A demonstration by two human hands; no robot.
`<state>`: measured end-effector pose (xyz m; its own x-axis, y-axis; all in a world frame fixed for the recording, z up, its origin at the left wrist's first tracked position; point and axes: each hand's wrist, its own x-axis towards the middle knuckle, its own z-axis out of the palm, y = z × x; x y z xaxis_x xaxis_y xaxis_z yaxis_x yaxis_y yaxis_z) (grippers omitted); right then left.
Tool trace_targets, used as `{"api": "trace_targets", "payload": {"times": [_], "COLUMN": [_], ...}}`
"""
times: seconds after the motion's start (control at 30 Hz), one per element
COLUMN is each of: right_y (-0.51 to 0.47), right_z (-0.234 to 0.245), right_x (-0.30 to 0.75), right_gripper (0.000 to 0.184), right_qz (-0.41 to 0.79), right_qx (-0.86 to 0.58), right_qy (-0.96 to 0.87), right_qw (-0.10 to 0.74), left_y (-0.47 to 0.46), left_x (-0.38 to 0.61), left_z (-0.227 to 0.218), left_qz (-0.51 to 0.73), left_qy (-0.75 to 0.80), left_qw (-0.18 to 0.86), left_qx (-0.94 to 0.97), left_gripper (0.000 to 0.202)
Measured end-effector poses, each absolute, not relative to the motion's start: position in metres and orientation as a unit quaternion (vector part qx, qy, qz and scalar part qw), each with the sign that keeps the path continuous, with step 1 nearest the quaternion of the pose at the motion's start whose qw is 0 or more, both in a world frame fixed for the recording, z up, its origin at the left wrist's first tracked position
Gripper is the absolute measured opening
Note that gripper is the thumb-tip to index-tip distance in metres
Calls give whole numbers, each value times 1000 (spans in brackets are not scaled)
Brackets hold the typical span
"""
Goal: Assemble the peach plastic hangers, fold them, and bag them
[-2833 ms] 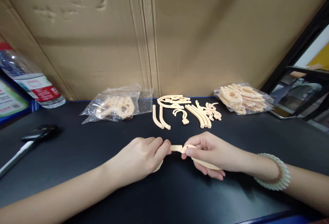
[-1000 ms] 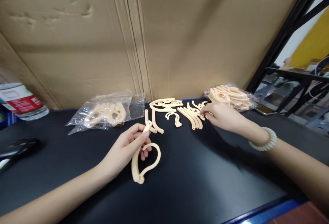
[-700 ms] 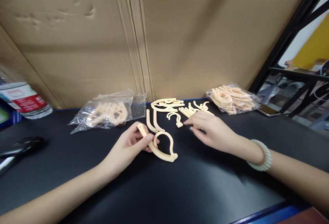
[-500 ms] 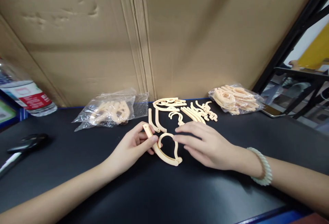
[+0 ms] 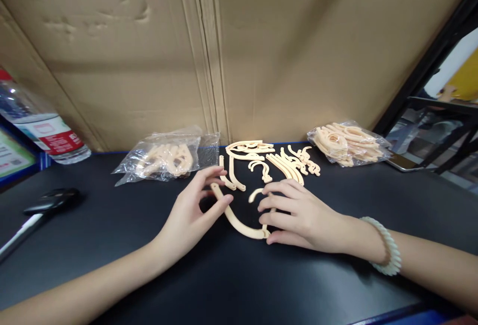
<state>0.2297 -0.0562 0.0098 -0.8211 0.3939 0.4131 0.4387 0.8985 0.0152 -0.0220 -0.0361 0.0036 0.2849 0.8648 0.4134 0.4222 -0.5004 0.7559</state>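
Observation:
A curved beige hanger arm point(image 5: 239, 224) lies on the black table, its lower right end meeting a beige hanger hook point(image 5: 256, 194). My left hand point(image 5: 197, 205) is open around the arm's upper end, thumb and fingers apart; whether the thumb touches it I cannot tell. Over the hook, the bent fingers of my right hand point(image 5: 298, 215) close on it, with the thumb by the joint. Those fingers hide much of the hook. Just beyond my hands lie two more curved arms point(image 5: 234, 178) and a small group of hooks point(image 5: 263, 168).
Several loose beige strips point(image 5: 286, 165) and curved pieces point(image 5: 248, 150) lie farther back. Clear bags of beige parts stand left point(image 5: 164, 158) and right point(image 5: 347, 143), before a cardboard wall point(image 5: 280, 56). A water bottle point(image 5: 56, 136) and a black object with a white handle point(image 5: 52, 200) are at left.
My left fingers have opened off the hanger arm, which now lies lower on the table. My right hand has come down over the hook and covers it. The view has shifted slightly.

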Motion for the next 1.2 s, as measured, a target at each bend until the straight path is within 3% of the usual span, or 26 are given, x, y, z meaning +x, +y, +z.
{"api": "trace_targets", "payload": {"times": [0.1,0.17,0.33,0.5,0.67,0.83,0.97,1.2], "right_y": [-55,-55,-57,-65,-73,-77,-75,-70], "right_z": [9,8,4,3,5,6,1,-3], "right_x": [230,231,229,222,212,209,213,214], "right_gripper": [20,20,19,17,26,30,30,30], "right_qz": [-46,-36,-51,-112,-199,-244,-167,123], "right_qx": [-219,-224,-232,-244,-218,-199,-213,-266], "right_qy": [-954,-954,-946,-925,-912,-905,-919,-908], "right_qw": [200,194,222,270,286,285,286,300], "left_y": [-40,-45,-54,-55,-56,-58,-58,-60], "left_x": [-24,-24,-21,-18,-14,-11,-10,-10], "left_z": [3,4,7,10,9,9,12,16], "left_qz": [403,359,249,229,225,199,149,146], "left_qy": [362,293,163,167,157,166,163,142], "left_qw": [95,45,16,-15,-63,-98,-113,-106], "left_qx": [835,885,955,959,959,961,969,973], "left_gripper": [33,29,25,24,14,24,26,24]}}
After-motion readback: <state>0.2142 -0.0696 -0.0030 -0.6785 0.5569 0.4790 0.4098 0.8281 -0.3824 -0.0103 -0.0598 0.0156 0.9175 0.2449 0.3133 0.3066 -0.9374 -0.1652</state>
